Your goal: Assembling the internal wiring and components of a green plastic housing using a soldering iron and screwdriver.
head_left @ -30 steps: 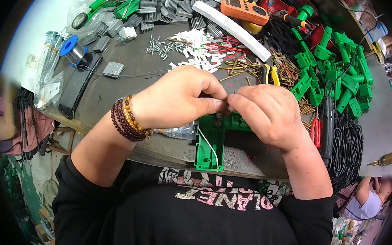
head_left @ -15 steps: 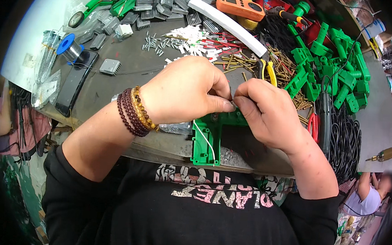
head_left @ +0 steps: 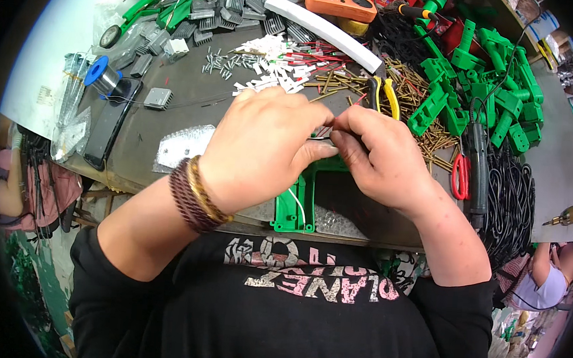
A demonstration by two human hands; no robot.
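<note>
Well, nearest the body, a green casing [head_left: 285, 217] lies at the front edge of the bench [head_left: 196, 101], open side up, with a white wire [head_left: 300, 203] running loose inside it. Its far end disappears beneath the hands.

Above that end, the left hand [head_left: 266, 135], a bracelet [head_left: 197, 196] at its wrist, pinches a thin dark wire [head_left: 319, 138] between thumb and forefinger. The right hand [head_left: 383, 160] meets it tip to tip, thumb and forefinger closed, apparently on the same wire; the fingers hide the exact contact. With so fine a hold, a slight slip could let the wire go, and a hard pull could strain whatever it joins. The white wire, lying free near the casing's wall, could get trapped if it strays over the rim. The casing, steadied by no visible clamp, could shift if a wrist knocks it.

Left of the left hand lies a clear bag [head_left: 182, 148]. Beyond the right hand, pliers [head_left: 392, 99] rest close by brass screws [head_left: 431, 125]; a dropped small part could get lost among these or the white connectors [head_left: 266, 80]. Farthest off sits an orange meter [head_left: 340, 3].
</note>
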